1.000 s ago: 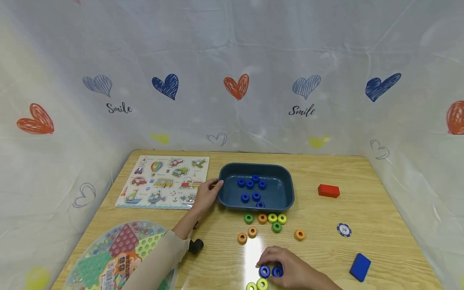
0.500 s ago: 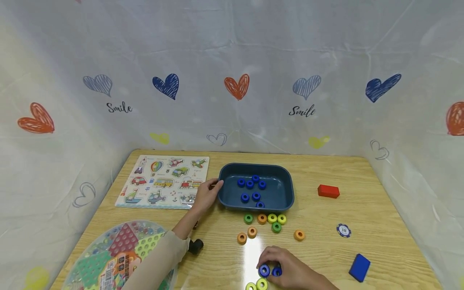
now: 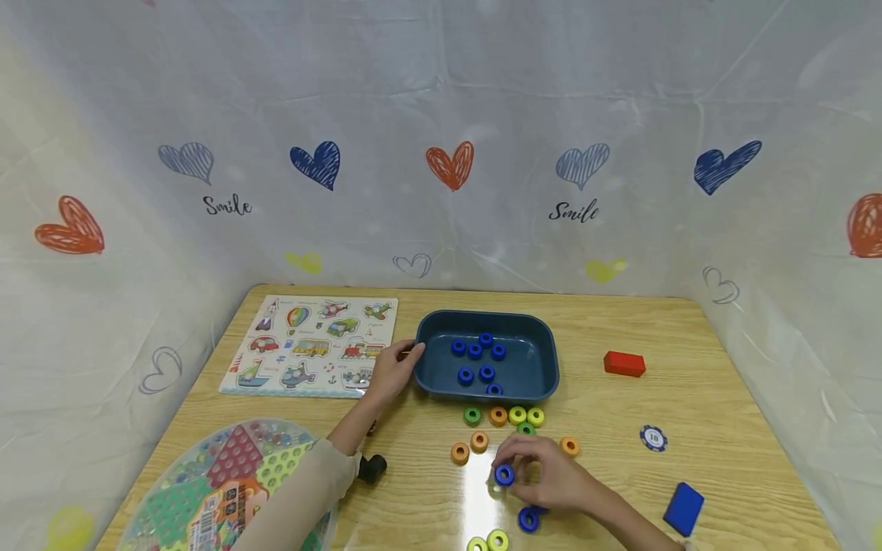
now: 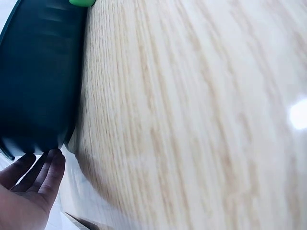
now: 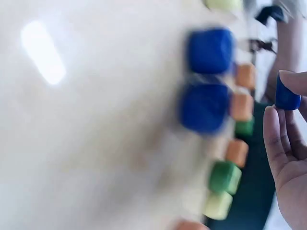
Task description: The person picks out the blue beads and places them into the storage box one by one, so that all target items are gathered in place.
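In the head view my right hand [image 3: 551,474] pinches a blue ring [image 3: 504,475] between thumb and fingers, above the table. The right wrist view shows that held blue ring [image 5: 287,96] from the side, at the fingertips. Below the hand lie two more blue rings [image 3: 528,520], one partly hidden by it. My left hand [image 3: 395,373] touches the left end of a dark blue-green tray [image 3: 551,360] with its fingers. The left wrist view has those fingertips against the tray's outer wall [image 4: 38,86]. Several blue rings [image 3: 475,350] lie inside the tray.
Loose orange rings [image 3: 460,453], green rings [image 3: 472,415] and yellow rings [image 3: 498,540] lie before the tray. A picture puzzle board [image 3: 310,348] and round marble game board [image 3: 227,490] are left. Right are a red block [image 3: 625,363], poker chip [image 3: 654,438] and blue block [image 3: 684,508].
My right hand has lifted one blue ring and moved it away from the front edge, toward the tray. Blue rings stay on the table below. The left hand and tray have not moved.
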`<action>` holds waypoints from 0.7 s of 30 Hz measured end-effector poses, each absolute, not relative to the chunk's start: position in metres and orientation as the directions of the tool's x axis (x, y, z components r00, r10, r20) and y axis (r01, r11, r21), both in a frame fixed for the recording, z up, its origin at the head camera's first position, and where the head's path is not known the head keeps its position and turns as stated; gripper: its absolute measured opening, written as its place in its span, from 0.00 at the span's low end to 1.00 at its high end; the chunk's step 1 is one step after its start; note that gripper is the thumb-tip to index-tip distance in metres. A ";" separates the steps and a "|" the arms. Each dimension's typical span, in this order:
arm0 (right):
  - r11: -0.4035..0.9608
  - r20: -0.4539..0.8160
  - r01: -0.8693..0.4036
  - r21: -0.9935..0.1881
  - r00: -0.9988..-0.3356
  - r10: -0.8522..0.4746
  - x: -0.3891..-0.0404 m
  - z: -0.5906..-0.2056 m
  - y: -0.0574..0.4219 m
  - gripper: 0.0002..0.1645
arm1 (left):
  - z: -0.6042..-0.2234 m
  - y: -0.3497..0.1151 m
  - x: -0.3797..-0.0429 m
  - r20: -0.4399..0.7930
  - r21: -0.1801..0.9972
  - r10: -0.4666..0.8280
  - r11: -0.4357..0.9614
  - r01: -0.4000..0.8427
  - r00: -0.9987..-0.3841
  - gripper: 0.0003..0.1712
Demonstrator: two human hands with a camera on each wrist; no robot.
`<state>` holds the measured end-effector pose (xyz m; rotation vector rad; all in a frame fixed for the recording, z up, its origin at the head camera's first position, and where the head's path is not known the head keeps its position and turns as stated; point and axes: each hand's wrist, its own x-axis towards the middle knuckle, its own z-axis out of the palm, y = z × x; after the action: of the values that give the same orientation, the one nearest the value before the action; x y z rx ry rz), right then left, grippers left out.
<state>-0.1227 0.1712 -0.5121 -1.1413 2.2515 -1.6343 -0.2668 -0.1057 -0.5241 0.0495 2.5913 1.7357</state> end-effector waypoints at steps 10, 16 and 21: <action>0.361 0.277 -0.486 -0.796 -0.823 -0.496 -0.178 -0.444 0.184 0.20 | -0.523 -0.106 -0.266 -0.007 0.925 0.044 0.379 0.010 -0.999 0.23; 0.423 0.248 -0.470 -0.774 -0.841 -0.481 -0.216 -0.445 0.193 0.18 | -0.522 -0.107 -0.264 -0.026 0.920 0.049 0.391 -0.005 -0.998 0.25; 0.506 0.183 -0.410 -0.759 -0.880 -0.439 -0.246 -0.468 0.203 0.19 | -0.521 -0.107 -0.264 -0.011 0.923 0.050 0.386 0.009 -0.999 0.23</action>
<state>-0.2464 0.2029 -0.4683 -0.7600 2.6965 -1.3458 -0.2637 -0.1069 -0.5213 0.0546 2.5841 1.7203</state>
